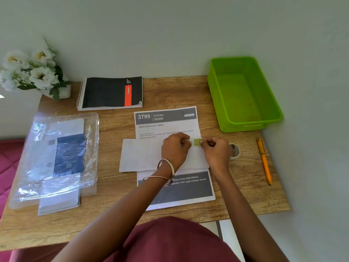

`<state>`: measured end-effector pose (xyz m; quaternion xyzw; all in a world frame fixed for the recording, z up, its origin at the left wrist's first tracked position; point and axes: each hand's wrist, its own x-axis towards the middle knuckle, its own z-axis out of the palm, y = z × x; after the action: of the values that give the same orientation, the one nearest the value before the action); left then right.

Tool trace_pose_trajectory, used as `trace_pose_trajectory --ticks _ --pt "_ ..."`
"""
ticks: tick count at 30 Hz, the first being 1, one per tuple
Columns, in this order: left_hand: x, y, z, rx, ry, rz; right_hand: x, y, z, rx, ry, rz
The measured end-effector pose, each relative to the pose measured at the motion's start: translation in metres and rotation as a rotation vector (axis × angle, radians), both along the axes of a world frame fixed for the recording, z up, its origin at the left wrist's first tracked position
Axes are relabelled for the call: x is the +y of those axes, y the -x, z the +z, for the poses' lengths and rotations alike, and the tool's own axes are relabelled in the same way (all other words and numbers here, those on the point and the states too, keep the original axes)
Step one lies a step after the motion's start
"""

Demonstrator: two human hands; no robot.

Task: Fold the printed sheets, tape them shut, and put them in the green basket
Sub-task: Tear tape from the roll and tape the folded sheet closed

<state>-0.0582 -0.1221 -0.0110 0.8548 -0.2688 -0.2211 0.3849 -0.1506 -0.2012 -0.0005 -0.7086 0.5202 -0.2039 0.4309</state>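
Observation:
A folded white sheet (pixel 140 156) lies across a flat printed sheet (pixel 166 125) headed "3799 KITCHEN" in the middle of the wooden desk. A short green strip of tape (pixel 197 142) is stretched between my two hands at the folded sheet's upper right edge. My left hand (pixel 174 148) pinches the strip's left end with curled fingers, resting on the folded sheet. My right hand (pixel 215 150) pinches the strip's right end. The roll of tape (pixel 235 151) sits just right of my right hand, partly hidden by it. The green basket (pixel 243 95) stands at the back right with nothing in it.
An orange pen (pixel 264 161) lies near the desk's right edge. A black spiral notebook (pixel 111 93) is at the back, white flowers (pixel 32 70) at the back left corner. A clear plastic bag with printed packets (pixel 56 157) covers the desk's left side.

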Motion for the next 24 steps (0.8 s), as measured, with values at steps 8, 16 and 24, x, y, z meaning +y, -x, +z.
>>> trace_pose_trajectory --ticks 8,16,24 --pt "-0.014 0.006 -0.004 0.085 -0.052 0.172 -0.009 -0.002 0.000 0.040 -0.001 -0.015" --pt "-0.026 0.006 -0.005 0.060 -0.168 0.198 -0.018 -0.005 -0.003 0.124 0.041 0.067" --pt "-0.027 0.006 -0.007 0.030 -0.195 0.199 -0.023 -0.009 -0.005 0.204 0.066 0.126"
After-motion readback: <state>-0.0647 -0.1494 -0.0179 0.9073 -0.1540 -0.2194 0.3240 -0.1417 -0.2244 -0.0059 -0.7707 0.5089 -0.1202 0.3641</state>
